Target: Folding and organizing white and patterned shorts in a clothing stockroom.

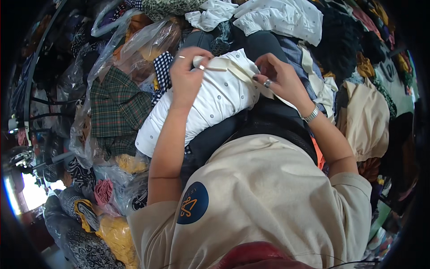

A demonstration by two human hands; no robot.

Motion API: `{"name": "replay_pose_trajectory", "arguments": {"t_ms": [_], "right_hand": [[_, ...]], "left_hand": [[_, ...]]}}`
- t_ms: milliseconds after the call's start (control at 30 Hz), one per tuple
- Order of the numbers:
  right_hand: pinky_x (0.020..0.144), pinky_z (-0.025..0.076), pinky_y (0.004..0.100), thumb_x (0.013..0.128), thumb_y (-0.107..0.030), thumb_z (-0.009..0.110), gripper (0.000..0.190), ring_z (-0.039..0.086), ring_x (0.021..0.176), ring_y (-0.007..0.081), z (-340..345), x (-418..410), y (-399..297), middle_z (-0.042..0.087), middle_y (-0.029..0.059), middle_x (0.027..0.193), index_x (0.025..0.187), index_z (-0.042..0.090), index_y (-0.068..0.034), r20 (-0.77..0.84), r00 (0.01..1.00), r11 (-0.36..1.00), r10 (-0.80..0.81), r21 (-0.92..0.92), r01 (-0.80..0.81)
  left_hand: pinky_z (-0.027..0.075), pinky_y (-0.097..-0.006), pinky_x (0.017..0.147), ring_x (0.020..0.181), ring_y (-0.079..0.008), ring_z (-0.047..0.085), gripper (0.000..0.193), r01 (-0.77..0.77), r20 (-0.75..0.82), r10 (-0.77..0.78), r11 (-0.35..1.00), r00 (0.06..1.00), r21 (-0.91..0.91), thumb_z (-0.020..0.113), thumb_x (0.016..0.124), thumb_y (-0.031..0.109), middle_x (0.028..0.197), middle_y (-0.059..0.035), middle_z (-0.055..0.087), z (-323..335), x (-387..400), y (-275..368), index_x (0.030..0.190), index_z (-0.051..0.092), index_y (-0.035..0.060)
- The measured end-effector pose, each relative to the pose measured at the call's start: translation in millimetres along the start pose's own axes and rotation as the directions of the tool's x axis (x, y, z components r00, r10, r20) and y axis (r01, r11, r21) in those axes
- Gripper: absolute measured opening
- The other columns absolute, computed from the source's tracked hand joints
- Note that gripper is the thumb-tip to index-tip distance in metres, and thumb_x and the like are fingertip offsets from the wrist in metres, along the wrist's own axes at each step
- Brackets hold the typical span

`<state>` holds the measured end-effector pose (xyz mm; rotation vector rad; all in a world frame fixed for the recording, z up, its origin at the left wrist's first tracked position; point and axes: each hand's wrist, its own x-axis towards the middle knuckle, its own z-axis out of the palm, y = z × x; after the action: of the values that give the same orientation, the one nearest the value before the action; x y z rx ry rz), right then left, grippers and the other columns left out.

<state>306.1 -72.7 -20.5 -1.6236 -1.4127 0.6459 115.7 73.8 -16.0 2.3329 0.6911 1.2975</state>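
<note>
Across my lap lies a bundled white cloth with small grey motifs (215, 101). Over its upper end runs a cream fabric strip (231, 67). My left hand (189, 72), with rings on its fingers, grips the left end of this strip between thumb and fingers. My right hand (280, 75), wearing a ring and a metal wristwatch, pinches the cream fabric near the right edge of the bundle. Part of the strip trails down beside my right wrist.
More white patterned cloth (280, 16) lies beyond my knees. A green plaid cloth (117, 104) and clear plastic bags (147, 40) are heaped at left. Beige fabric (366, 121) and a blue cloth with cream strips (317, 77) lie at right. A dark metal frame (32, 80) stands far left.
</note>
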Motion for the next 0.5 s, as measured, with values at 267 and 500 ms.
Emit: {"name": "replay_pose_trajectory", "arguments": {"t_ms": [267, 500], "right_hand": [[0.057, 0.044, 0.0233, 0.078, -0.006, 0.061, 0.012, 0.052, 0.059, 0.0104, 6, 11, 4, 0.055, 0.0059, 0.069, 0.084, 0.057, 0.004, 0.017, 0.999, 0.995, -0.035, -0.088, 0.036], [0.056, 0.045, 0.0219, 0.079, -0.003, 0.056, 0.010, 0.053, 0.058, 0.0060, 16, 14, -28, 0.060, 0.0064, 0.067, 0.086, 0.058, 0.005, 0.061, 0.998, 0.992, -0.010, 0.124, 0.002]], "left_hand": [[0.044, -0.0235, 0.060, 0.066, -0.0155, 0.056, 0.013, -0.031, 0.365, 0.089, 0.987, 0.927, -0.160, 0.065, 0.072, 0.000, 0.074, -0.0054, 0.061, 11, -10, 18, 0.084, 0.064, 0.0013], [0.043, -0.0206, 0.064, 0.070, -0.0072, 0.056, 0.010, 0.569, 0.660, -0.286, 0.780, 0.695, -0.261, 0.062, 0.080, 0.006, 0.076, -0.0034, 0.063, -3, -3, 30, 0.085, 0.064, -0.0022]]}}
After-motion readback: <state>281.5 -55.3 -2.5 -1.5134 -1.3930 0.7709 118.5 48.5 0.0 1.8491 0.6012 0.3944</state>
